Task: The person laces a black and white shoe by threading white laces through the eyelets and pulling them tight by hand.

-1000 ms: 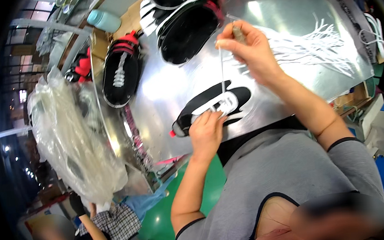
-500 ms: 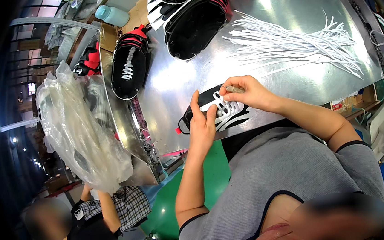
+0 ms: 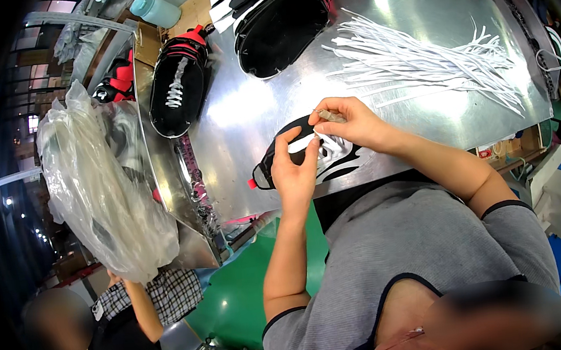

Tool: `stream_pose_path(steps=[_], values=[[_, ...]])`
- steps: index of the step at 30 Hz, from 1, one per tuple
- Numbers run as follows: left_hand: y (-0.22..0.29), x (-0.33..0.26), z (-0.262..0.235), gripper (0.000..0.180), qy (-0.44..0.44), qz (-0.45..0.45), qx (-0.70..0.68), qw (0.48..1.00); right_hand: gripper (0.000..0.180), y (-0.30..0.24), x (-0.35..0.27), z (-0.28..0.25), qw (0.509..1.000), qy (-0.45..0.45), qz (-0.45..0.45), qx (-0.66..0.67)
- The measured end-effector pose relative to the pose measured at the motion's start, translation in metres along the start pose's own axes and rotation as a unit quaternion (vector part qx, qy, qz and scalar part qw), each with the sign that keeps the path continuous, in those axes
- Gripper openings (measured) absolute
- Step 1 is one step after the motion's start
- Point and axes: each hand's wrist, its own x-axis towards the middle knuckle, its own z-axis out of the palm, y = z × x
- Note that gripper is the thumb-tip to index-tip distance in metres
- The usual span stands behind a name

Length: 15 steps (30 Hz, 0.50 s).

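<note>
A black-and-white shoe upper (image 3: 267,159) with a red tab at its left end lies near the table's front edge. My left hand (image 3: 294,174) rests over its middle, thumb and forefinger spread; the other fingers are hidden. My right hand (image 3: 350,122) pinches the white shoelace (image 3: 332,148) above the eyelets, close to my left thumb. A small greyish-brown thing (image 3: 330,115) shows at the right fingers; whether it is finger tape or a tool I cannot tell.
A bundle of loose white laces (image 3: 425,60) lies on the metal table (image 3: 240,111). More shoe uppers (image 3: 175,94) stand at the back and left. Clear plastic bags (image 3: 92,186) hang over the left edge. There is a blue bottle (image 3: 155,11) at the back, and another person (image 3: 123,325) lower left.
My right hand has shifted slightly left and the lace loop it held up now lies lower. My left forefinger has bent in over the shoe upper. The whole view has shifted a little.
</note>
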Motion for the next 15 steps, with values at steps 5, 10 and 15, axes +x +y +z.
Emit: stream_pose_path(steps=[5, 10, 15], values=[[-0.003, -0.004, 0.0, 0.033, 0.02, -0.023, 0.017, 0.999, 0.015, 0.002, -0.005, 0.016, 0.987, 0.056, 0.032, -0.15], [-0.006, -0.006, 0.007, 0.036, 0.036, 0.044, 0.022, 0.998, 0.021, -0.021, -0.015, 0.008, 0.986, 0.04, 0.031, -0.161], [-0.009, -0.009, 0.008, 0.043, 0.051, 0.023, 0.043, 0.997, 0.021, -0.025, -0.038, -0.001, 0.957, 0.022, -0.011, -0.288]])
